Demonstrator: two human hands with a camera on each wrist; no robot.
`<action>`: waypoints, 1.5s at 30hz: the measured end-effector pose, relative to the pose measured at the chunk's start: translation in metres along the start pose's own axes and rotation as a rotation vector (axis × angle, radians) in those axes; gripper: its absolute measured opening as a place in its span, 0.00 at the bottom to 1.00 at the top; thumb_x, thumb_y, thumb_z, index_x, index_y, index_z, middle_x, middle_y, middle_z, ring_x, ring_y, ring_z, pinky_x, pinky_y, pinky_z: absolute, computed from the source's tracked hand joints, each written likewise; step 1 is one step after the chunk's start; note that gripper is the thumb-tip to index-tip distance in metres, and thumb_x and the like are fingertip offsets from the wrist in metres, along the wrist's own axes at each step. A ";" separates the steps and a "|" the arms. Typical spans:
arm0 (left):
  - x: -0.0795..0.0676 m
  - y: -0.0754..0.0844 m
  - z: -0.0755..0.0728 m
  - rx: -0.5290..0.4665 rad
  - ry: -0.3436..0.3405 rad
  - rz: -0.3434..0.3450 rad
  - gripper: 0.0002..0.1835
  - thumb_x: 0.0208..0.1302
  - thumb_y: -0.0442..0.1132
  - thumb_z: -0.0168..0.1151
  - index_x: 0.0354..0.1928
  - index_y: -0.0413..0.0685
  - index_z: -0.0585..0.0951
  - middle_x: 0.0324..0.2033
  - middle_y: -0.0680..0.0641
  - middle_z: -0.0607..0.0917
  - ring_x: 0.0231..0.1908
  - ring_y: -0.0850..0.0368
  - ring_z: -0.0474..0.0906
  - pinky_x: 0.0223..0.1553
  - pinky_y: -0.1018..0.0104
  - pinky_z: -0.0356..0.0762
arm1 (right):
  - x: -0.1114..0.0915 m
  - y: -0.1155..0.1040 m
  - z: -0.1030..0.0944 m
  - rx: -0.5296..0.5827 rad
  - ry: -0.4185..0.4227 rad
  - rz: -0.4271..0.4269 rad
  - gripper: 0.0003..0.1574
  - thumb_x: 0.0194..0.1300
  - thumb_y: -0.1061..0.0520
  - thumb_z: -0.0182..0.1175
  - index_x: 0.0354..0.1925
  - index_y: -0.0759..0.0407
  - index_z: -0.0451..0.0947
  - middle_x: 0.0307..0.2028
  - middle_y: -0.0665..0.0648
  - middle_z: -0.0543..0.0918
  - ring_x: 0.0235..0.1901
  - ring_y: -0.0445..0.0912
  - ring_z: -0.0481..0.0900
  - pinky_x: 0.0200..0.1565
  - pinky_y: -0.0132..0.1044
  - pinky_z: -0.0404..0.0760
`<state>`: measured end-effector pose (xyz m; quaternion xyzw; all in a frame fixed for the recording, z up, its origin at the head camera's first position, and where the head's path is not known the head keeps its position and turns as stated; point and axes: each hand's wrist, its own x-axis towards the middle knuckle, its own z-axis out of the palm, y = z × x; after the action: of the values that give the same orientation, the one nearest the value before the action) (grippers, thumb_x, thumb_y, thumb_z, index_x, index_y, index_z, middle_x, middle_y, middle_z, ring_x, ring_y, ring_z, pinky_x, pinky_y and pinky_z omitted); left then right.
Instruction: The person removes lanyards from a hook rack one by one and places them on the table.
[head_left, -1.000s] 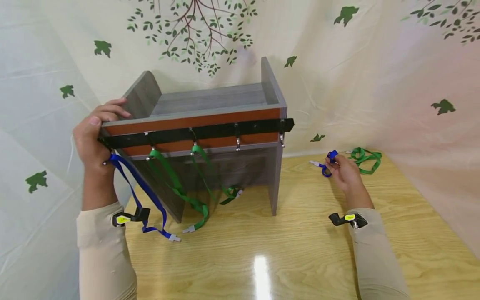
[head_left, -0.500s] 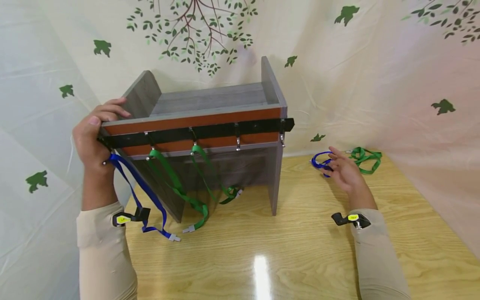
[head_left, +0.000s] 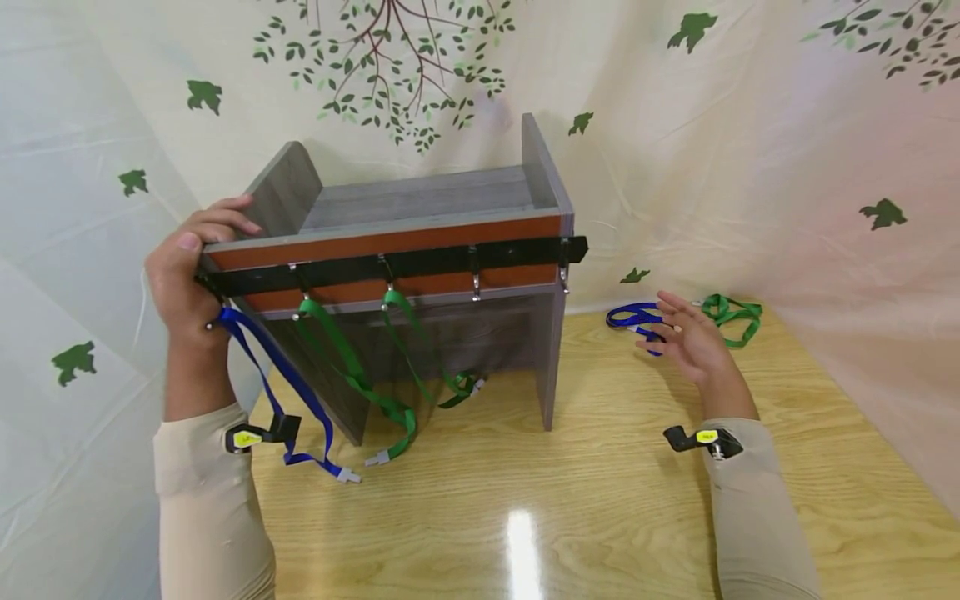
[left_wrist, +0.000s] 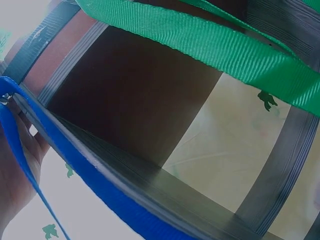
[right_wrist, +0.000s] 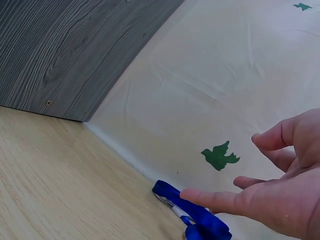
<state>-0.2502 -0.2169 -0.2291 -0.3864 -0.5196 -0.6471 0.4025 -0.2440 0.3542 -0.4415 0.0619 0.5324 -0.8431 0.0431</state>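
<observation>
Left grip (head_left: 180, 267): clamped on the near left corner of the grey shelf unit (head_left: 427, 200), thumb at the front edge, fingers over the side panel. We take this hold to be for steadiness, since weight hangs off the front.

Black hook rail (head_left: 427, 262): along the front face, running rightward from the left grip.

Hung blue lanyard (left_wrist: 115, 200): on the rail's end, just beside the left grip.

First green lanyard (head_left: 347, 357) and second green lanyard (head_left: 405, 310): next along, rightward of the left grip. We judge that one to a hook keeps the bands from tangling.

Fourth hook (head_left: 476, 287) and fifth hook (head_left: 565, 279): bare, farthest along the rail from the left grip.

Right grip (head_left: 693, 346): fingers apart, nothing held. Whether a fingertip touches the band beside it we cannot tell.

Loose blue lanyard (right_wrist: 210, 227): gathered on the bench (head_left: 615, 500), left of the right grip and partly hidden by its fingers; lying separate, we suppose, so it can be taken singly.

Loose green lanyard (head_left: 722, 310): coiled just beyond the right grip, near the backdrop (head_left: 637, 183), probably for compactness.
</observation>
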 end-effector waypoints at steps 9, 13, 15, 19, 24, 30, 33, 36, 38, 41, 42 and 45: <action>0.000 -0.002 -0.001 -0.002 -0.020 0.039 0.23 0.73 0.38 0.49 0.24 0.27 0.80 0.31 0.47 0.92 0.43 0.51 0.90 0.66 0.56 0.81 | -0.010 -0.006 0.009 -0.056 0.070 -0.120 0.19 0.83 0.63 0.45 0.59 0.49 0.79 0.56 0.42 0.81 0.55 0.41 0.75 0.46 0.35 0.91; 0.000 -0.002 -0.001 0.005 -0.023 0.042 0.23 0.74 0.38 0.49 0.24 0.27 0.80 0.31 0.48 0.92 0.43 0.52 0.90 0.66 0.56 0.80 | -0.016 -0.012 0.018 -0.038 0.049 -0.196 0.16 0.82 0.64 0.48 0.57 0.57 0.79 0.49 0.44 0.89 0.51 0.41 0.83 0.46 0.36 0.91; 0.000 -0.002 -0.001 0.005 -0.017 0.037 0.23 0.74 0.38 0.49 0.24 0.27 0.80 0.31 0.48 0.92 0.42 0.51 0.90 0.66 0.56 0.80 | -0.019 -0.016 0.022 -0.036 0.024 -0.228 0.15 0.81 0.63 0.49 0.56 0.58 0.80 0.49 0.46 0.90 0.50 0.41 0.86 0.47 0.36 0.91; 0.000 -0.001 0.000 0.006 0.000 0.021 0.23 0.73 0.37 0.48 0.24 0.27 0.81 0.30 0.47 0.92 0.42 0.51 0.90 0.66 0.56 0.81 | -0.025 -0.024 0.033 -0.041 -0.039 -0.274 0.13 0.81 0.63 0.52 0.54 0.59 0.81 0.48 0.48 0.91 0.50 0.42 0.89 0.48 0.36 0.91; 0.000 0.000 0.000 0.016 0.012 -0.002 0.23 0.73 0.37 0.48 0.24 0.28 0.81 0.30 0.48 0.92 0.44 0.50 0.89 0.65 0.57 0.80 | -0.037 -0.035 0.049 -0.045 -0.100 -0.314 0.11 0.80 0.62 0.53 0.52 0.61 0.82 0.49 0.52 0.91 0.51 0.45 0.90 0.49 0.37 0.91; 0.000 0.001 0.001 0.023 0.011 -0.001 0.22 0.73 0.36 0.47 0.24 0.28 0.81 0.30 0.48 0.92 0.43 0.50 0.90 0.66 0.57 0.80 | -0.054 -0.046 0.066 -0.054 -0.192 -0.380 0.13 0.81 0.62 0.52 0.51 0.63 0.83 0.47 0.54 0.91 0.50 0.46 0.91 0.50 0.38 0.91; 0.000 0.001 0.001 0.026 0.008 0.003 0.23 0.73 0.36 0.47 0.24 0.28 0.81 0.30 0.48 0.92 0.43 0.50 0.90 0.66 0.57 0.81 | -0.062 -0.050 0.075 -0.049 -0.244 -0.405 0.14 0.82 0.63 0.50 0.50 0.63 0.84 0.46 0.55 0.92 0.48 0.47 0.92 0.50 0.38 0.91; 0.000 0.001 0.001 0.035 0.002 0.015 0.23 0.74 0.37 0.47 0.24 0.28 0.81 0.30 0.48 0.92 0.43 0.50 0.90 0.66 0.57 0.81 | -0.070 -0.053 0.086 -0.055 -0.273 -0.423 0.15 0.82 0.64 0.50 0.49 0.63 0.84 0.43 0.56 0.92 0.44 0.47 0.92 0.47 0.37 0.91; 0.000 0.001 0.001 0.039 -0.001 0.022 0.23 0.74 0.37 0.48 0.24 0.27 0.81 0.31 0.48 0.92 0.43 0.51 0.90 0.66 0.57 0.81 | -0.076 -0.055 0.094 -0.073 -0.276 -0.445 0.16 0.81 0.65 0.49 0.48 0.63 0.85 0.41 0.56 0.92 0.42 0.47 0.91 0.44 0.36 0.90; 0.000 0.001 0.002 0.040 0.000 0.026 0.23 0.74 0.37 0.47 0.25 0.27 0.80 0.31 0.48 0.92 0.42 0.52 0.90 0.66 0.57 0.81 | -0.086 -0.056 0.107 -0.107 -0.283 -0.491 0.16 0.81 0.67 0.48 0.46 0.65 0.84 0.37 0.56 0.91 0.37 0.47 0.90 0.37 0.35 0.88; 0.000 0.002 0.002 0.040 -0.002 0.030 0.23 0.74 0.37 0.48 0.25 0.27 0.80 0.31 0.48 0.92 0.42 0.52 0.90 0.66 0.56 0.81 | -0.089 -0.056 0.111 -0.120 -0.289 -0.512 0.17 0.80 0.68 0.47 0.45 0.65 0.84 0.36 0.56 0.90 0.35 0.47 0.89 0.35 0.35 0.87; 0.000 0.002 0.003 0.038 -0.003 0.035 0.23 0.74 0.37 0.48 0.25 0.27 0.80 0.31 0.48 0.92 0.41 0.53 0.89 0.66 0.56 0.81 | -0.099 -0.056 0.121 -0.136 -0.355 -0.567 0.19 0.80 0.71 0.44 0.45 0.67 0.83 0.35 0.57 0.89 0.31 0.48 0.87 0.30 0.35 0.82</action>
<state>-0.2479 -0.2142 -0.2282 -0.3888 -0.5255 -0.6292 0.4204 -0.1612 0.2697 -0.3254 -0.2391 0.5678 -0.7817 -0.0969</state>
